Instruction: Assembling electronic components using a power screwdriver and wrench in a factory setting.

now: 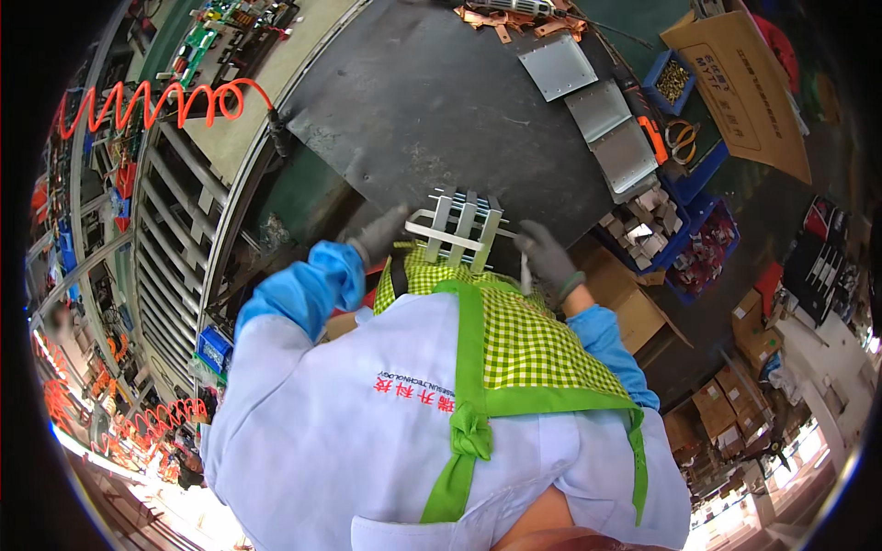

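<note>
A silvery metal frame (467,220) of several parallel bars joined by thin rods stands at the near edge of the dark worktop, just in front of my apron. A pale looped bar sticks out on its left side. My left hand (378,237), in a dark grey glove, has its fingers closed at the end of that loop. On the other side my right hand (548,257), gloved in grey too, closes its fingers at a short bar end on the frame's right. The fingertips of both hands are small and partly hidden. A thin whitish strip hangs below the right hand.
Flat metal plates (602,124) lie along the worktop's (395,110) right side, near orange-handled pliers (681,141) and a blue bin of small brass-coloured parts (671,81). Copper-coloured strips (503,26) lie at the far edge. A coiled orange hose (184,103) crosses above the roller conveyor (175,220) at left.
</note>
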Tool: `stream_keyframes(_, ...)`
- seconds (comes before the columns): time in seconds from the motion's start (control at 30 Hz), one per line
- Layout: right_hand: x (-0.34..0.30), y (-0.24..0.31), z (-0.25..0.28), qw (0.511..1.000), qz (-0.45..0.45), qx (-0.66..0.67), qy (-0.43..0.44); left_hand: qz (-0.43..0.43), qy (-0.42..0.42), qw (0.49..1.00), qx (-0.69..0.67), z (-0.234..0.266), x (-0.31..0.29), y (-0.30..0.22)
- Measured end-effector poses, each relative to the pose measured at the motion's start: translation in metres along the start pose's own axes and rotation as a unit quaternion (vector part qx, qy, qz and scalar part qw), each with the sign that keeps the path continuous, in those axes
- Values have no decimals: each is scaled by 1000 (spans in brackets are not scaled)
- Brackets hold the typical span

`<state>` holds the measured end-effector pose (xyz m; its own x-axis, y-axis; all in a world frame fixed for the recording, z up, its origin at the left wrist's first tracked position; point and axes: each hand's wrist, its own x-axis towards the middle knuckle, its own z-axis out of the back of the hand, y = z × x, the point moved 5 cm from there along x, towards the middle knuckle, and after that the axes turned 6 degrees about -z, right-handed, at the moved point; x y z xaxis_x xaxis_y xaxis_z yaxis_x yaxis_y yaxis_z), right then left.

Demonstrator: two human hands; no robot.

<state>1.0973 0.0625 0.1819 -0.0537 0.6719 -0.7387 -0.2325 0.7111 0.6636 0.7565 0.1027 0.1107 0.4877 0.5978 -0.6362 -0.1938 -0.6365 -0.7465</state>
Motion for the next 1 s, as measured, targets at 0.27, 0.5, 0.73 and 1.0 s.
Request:
stream_keyframes(0.27, 9, 15, -82, 994, 75, 45, 66, -55, -31, 991, -120, -95, -8, -90)
stream_keyframes(0.5, 5, 31, -31, 957, -26, 288, 14, -221, 18, 975, -8, -118, 45, -111)
stream_keyframes(0.73, 58, 81, 95, 894, -33, 443, -66, -230, -70, 955, 174, -156, 129, -272)
stream_keyframes(1.0, 119, 137, 157, 942, 210, 210, -155, -230, 14, 886, 403, -168, 226, -363)
